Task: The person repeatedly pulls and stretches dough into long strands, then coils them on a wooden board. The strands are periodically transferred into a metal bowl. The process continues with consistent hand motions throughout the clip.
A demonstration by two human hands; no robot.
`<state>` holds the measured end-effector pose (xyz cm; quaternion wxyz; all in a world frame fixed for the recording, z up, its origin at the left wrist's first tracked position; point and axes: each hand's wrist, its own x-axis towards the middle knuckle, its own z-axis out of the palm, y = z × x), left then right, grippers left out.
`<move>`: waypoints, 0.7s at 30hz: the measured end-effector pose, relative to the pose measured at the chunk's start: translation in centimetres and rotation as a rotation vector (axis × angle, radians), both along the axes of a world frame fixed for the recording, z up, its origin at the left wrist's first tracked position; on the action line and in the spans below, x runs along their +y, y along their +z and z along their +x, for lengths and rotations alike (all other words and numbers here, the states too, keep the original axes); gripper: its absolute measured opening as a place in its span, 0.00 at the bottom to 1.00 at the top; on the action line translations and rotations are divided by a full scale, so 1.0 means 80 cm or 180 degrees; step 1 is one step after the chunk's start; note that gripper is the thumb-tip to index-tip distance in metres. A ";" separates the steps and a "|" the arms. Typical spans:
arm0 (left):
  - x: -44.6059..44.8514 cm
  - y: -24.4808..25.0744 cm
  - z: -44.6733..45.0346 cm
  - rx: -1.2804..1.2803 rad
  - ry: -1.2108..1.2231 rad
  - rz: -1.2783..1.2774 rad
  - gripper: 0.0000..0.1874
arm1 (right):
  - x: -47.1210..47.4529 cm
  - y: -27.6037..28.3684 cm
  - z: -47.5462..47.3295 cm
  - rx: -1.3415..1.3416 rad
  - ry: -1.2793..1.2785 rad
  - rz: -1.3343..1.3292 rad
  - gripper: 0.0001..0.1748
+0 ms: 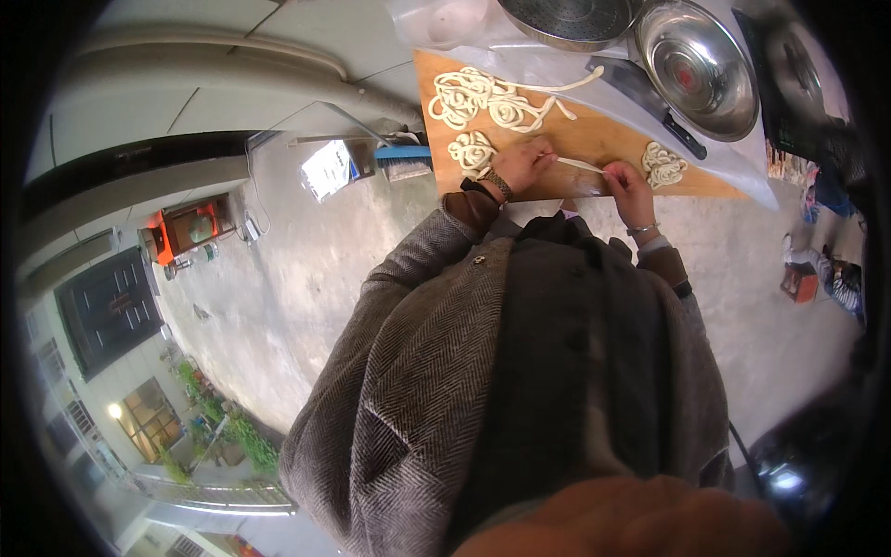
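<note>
A thin strand of dough [581, 165] stretches between my two hands, just above the near edge of a wooden board [578, 136]. My left hand [523, 166], with a watch at the wrist, pinches its left end. The right end is between the thumb and fingers of my right hand [628, 186], which has a bracelet at the wrist. A large heap of dough strands [463, 96] lies on the board's far left part. Beside my left hand is a smaller coiled pile of dough [472, 150], and another coiled pile [663, 166] rests right of my right hand.
A cleaver-like knife with a black handle [686, 136] lies on plastic sheeting [741, 182] along the board's far right side. Behind it stand a shiny metal bowl [731, 90] and a perforated metal steamer tray [571, 17]. A blue-backed brush [404, 152] is left of the board. A person sits far right.
</note>
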<state>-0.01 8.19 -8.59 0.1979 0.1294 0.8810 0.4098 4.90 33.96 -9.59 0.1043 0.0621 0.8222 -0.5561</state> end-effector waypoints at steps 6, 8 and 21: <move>0.029 -0.035 0.028 0.0951 -0.0075 -0.0016 0.11 | -0.004 -0.011 -0.002 0.2143 0.0901 0.2474 0.29; 0.037 -0.042 0.026 0.1175 0.0047 -0.0066 0.10 | -0.023 -0.015 0.002 0.1972 0.1694 0.2224 0.39; -0.087 0.021 0.003 0.1479 -0.0289 -0.0349 0.12 | -0.062 -0.017 -0.004 0.1772 0.1413 0.2605 0.53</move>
